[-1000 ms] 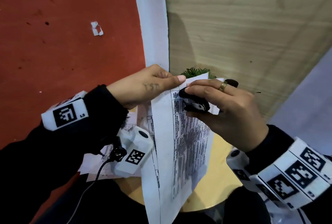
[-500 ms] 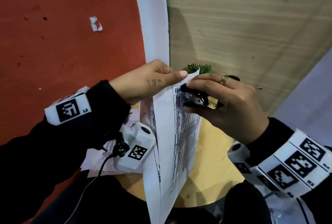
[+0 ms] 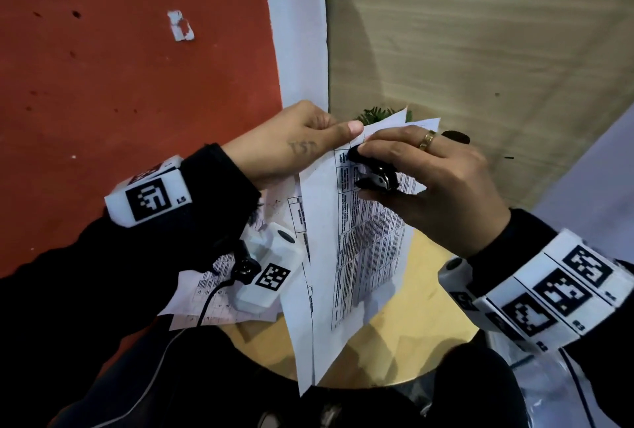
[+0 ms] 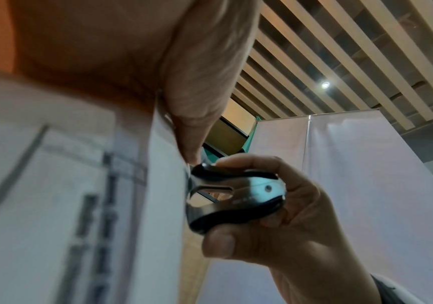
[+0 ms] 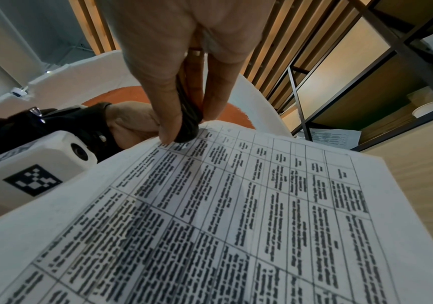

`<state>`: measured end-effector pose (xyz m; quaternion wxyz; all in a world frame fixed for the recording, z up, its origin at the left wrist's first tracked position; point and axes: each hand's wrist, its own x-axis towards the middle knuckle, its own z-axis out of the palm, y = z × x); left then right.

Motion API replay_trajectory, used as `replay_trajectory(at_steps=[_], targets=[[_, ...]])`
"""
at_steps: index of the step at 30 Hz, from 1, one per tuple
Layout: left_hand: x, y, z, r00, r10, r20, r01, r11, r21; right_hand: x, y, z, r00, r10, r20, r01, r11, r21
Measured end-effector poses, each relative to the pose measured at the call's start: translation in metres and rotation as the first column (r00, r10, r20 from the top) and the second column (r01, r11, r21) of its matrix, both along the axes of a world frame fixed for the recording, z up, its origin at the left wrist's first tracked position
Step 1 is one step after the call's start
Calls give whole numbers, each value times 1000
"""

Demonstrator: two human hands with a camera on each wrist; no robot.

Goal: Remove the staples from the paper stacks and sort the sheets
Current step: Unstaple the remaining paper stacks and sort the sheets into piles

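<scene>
A stapled stack of printed sheets [image 3: 356, 256] hangs in the air above the round table, its table-print side facing up. My left hand [image 3: 308, 143] pinches the stack's top corner between thumb and fingers. My right hand [image 3: 425, 174] grips a black and chrome staple remover [image 3: 374, 175] between thumb and fingers. The remover [image 4: 236, 194] has its claws pressed against the paper's [image 4: 80, 205] edge just below my left thumb. In the right wrist view the remover [image 5: 188, 121] meets the sheet [image 5: 236, 216] at its top corner. The staple itself is hidden.
More loose printed sheets [image 3: 212, 294] lie on the round yellow wooden table [image 3: 422, 324] under my left wrist. A small green plant [image 3: 374, 114] peeks up behind the held stack. A red wall, a white pillar [image 3: 295, 33] and a wood panel stand behind.
The stack tilted so its printed side faces up more. My right hand brought the remover's claws left and up to the top corner, close to my left thumb.
</scene>
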<state>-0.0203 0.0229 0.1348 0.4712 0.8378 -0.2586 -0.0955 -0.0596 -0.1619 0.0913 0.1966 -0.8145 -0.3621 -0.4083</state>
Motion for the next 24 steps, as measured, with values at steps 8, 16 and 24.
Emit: replay_trajectory(at_steps=[8, 16, 24], targets=[[28, -12, -25, 995, 61, -83, -69, 993, -100, 33, -2, -13, 1000, -7, -8, 6, 997, -75], [58, -17, -54, 975, 14, -223, -61, 977, -203, 69, -8, -35, 996, -18, -82, 8, 993, -114], [85, -6, -79, 955, 24, -296, -107, 958, -268, 84, -13, -54, 846, 147, -512, 27, 948, 317]])
